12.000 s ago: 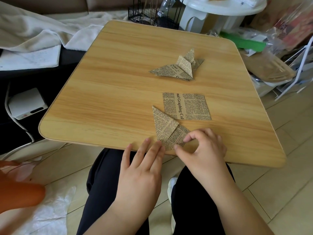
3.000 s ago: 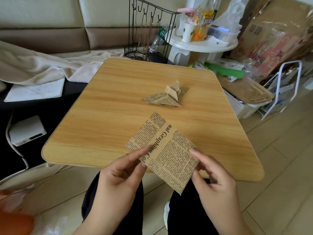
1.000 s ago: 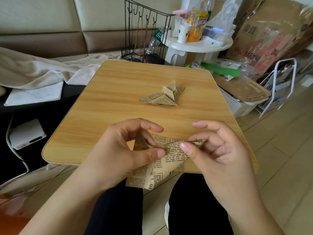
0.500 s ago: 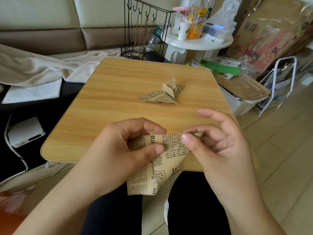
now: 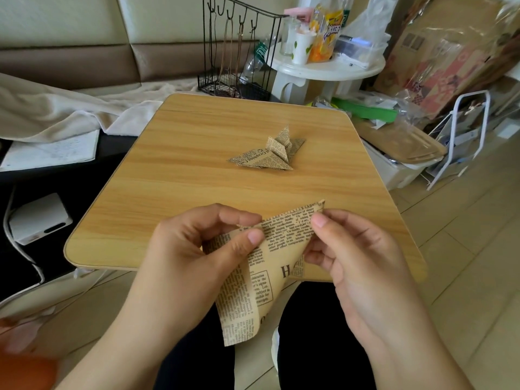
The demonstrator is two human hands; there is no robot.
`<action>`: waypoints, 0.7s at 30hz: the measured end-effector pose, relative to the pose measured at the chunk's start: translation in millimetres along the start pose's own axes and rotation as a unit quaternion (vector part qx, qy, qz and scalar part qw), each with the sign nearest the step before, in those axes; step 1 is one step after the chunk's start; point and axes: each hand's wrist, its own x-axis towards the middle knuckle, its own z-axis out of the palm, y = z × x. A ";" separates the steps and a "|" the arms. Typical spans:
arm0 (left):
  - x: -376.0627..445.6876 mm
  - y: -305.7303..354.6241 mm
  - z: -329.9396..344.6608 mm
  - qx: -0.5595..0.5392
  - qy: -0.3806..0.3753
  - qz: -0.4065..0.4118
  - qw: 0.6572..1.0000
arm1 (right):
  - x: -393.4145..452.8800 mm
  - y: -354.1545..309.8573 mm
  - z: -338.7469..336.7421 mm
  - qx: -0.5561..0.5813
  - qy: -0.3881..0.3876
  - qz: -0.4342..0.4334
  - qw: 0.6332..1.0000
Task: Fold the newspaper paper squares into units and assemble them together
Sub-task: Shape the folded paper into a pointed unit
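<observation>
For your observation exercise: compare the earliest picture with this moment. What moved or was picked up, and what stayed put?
The flat newspaper square left the table; left hand and right hand now pinch it in the air, bending it corner to corner. The unit being creased earlier is out of sight. The folded pile stayed mid-table.

Both my forearms reach in from below, bare. My left hand (image 5: 197, 246) raised in front of me, fingers curled, thumb laid forward and pressed against index, pinching newspaper paper square (image 5: 253, 280) at its upper left. My right hand (image 5: 357, 263) beside it, close but not touching, thumb on top, index behind, pinching same sheet at its upper right corner; other fingers curled underneath.
</observation>
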 end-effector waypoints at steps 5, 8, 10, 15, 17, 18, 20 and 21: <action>-1.3 -3.1 -0.4 0.003 0.019 0.006 1.000 | 0.0 3.1 1.2 0.011 0.002 0.016 1.000; -4.0 -2.5 -1.1 0.027 0.020 0.016 0.999 | 1.1 3.3 -0.6 -0.007 -0.007 0.033 0.999; -5.8 -2.3 -1.4 0.051 0.019 0.028 0.998 | 1.0 3.0 -1.0 -0.029 -0.019 0.032 0.999; -6.7 -3.3 -2.3 0.078 0.031 0.034 0.996 | -0.2 -0.9 -0.4 -0.030 -0.015 0.023 0.999; -6.8 -2.8 -2.2 0.086 0.027 0.035 0.995 | -0.5 -0.6 -0.4 -0.022 -0.009 0.027 0.999; -7.2 -3.1 -2.6 0.089 0.025 0.033 0.995 | -0.5 0.0 -0.5 -0.019 -0.009 0.030 0.999; -8.1 -3.4 -3.8 0.095 0.017 0.027 0.995 | -0.6 0.6 -0.1 -0.019 -0.006 0.033 0.999; -8.8 -3.5 -4.6 0.098 0.009 0.026 0.995 | -0.5 0.8 -0.1 -0.019 -0.002 0.033 0.999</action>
